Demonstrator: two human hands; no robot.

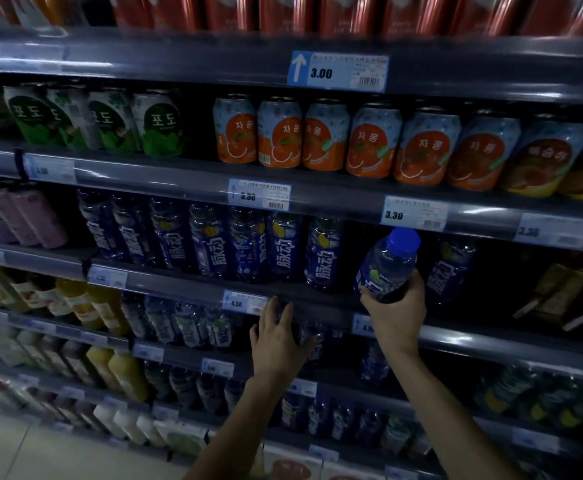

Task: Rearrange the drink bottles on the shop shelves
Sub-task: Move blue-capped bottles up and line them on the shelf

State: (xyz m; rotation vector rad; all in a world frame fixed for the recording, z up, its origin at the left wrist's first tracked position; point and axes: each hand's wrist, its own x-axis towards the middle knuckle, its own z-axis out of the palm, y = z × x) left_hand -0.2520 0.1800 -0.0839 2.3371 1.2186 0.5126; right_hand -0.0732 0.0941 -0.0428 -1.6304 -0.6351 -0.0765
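My right hand grips a blue-capped bottle with a dark blue label, tilted slightly right, in front of a gap in the row of matching blue bottles on the middle shelf. One more such bottle stands just right of the gap. My left hand reaches to the shelf below, fingers spread against a dark bottle there; whether it grips that bottle I cannot tell.
Orange cans and green cans fill the shelf above, red cans the top one. Yellow juice bottles stand lower left. Price tags line the shelf edges. Pale floor shows at bottom left.
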